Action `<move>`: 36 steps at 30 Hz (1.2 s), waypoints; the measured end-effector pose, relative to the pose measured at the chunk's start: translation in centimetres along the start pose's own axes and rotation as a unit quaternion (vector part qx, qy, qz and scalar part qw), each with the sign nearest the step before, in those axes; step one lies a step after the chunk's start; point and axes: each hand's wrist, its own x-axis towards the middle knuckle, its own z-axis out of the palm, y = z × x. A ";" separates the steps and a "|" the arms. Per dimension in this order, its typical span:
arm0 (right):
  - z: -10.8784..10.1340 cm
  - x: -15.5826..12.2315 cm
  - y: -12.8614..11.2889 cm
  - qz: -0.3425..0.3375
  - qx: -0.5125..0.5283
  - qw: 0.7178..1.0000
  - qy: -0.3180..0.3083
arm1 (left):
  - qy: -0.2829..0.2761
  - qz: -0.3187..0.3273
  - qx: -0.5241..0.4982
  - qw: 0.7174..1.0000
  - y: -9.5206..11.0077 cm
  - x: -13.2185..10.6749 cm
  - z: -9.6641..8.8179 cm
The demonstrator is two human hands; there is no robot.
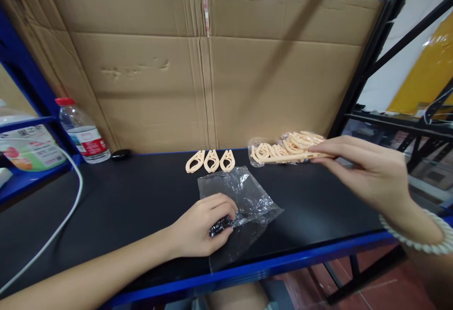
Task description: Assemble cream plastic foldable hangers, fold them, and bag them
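My left hand [205,225] is closed on a crumpled part of a clear plastic bag [244,196], which lies on the black tabletop. My right hand [368,173] pinches the end of a long, thin beige plastic piece [283,158] between thumb and fingers. The far end of that piece curves up like a hook. Right behind it lies a pile of similar beige plastic pieces [300,141], partly in clear wrapping. Three beige plastic clips [211,161], shaped like large clothes pegs, stand in a row beyond the bag.
Tall cardboard panels [141,74] close off the back. To the left are a water bottle [85,133] with a red cap, a small black object [121,154] and a white cable [76,201]. A blue edge [300,258] runs along the table's front.
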 end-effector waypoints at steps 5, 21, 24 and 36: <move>0.3 -2.5 -3.0 -0.033 0.027 0.999 -0.027 | 0.001 -0.017 0.029 0.999 -0.2 -0.2 0.2; 1.3 -6.8 -5.8 -0.143 0.076 0.973 -0.166 | -0.008 -0.028 0.074 0.997 0.3 -0.1 0.5; 2.7 -5.8 -6.4 -0.184 0.051 0.967 -0.168 | 0.000 -0.004 0.082 0.997 0.3 -0.1 0.5; 5.2 -3.5 -8.9 -0.263 -0.074 0.949 -0.155 | 0.024 0.023 0.095 0.995 0.3 0.3 0.6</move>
